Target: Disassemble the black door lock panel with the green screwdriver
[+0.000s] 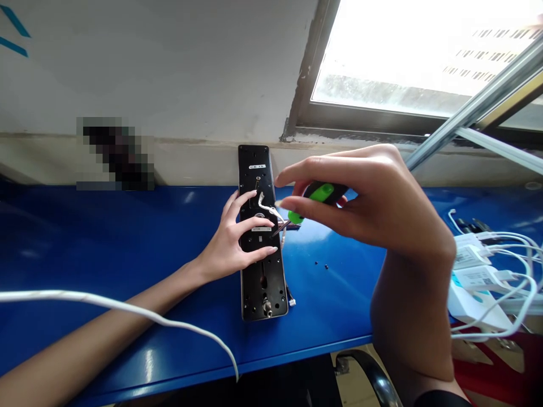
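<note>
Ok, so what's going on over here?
Someone is working on a long black panel lying on a blue bench. Their left hand rests on it, while their right hand holds a green and black screwdriver just above it. White wires run out of the panel, and a few tiny black screws sit on the bench beside it.

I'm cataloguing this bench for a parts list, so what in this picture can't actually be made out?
Head view:
Tip of the green-and-black tool: hidden by the right hand, so its kind is unclear.
Middle of the black panel: covered by the left hand.
Black specks on the blue table: too small to identify.
Wall patch: blurred.
White adapters: cut off by the right edge, their print too small to read.
</note>
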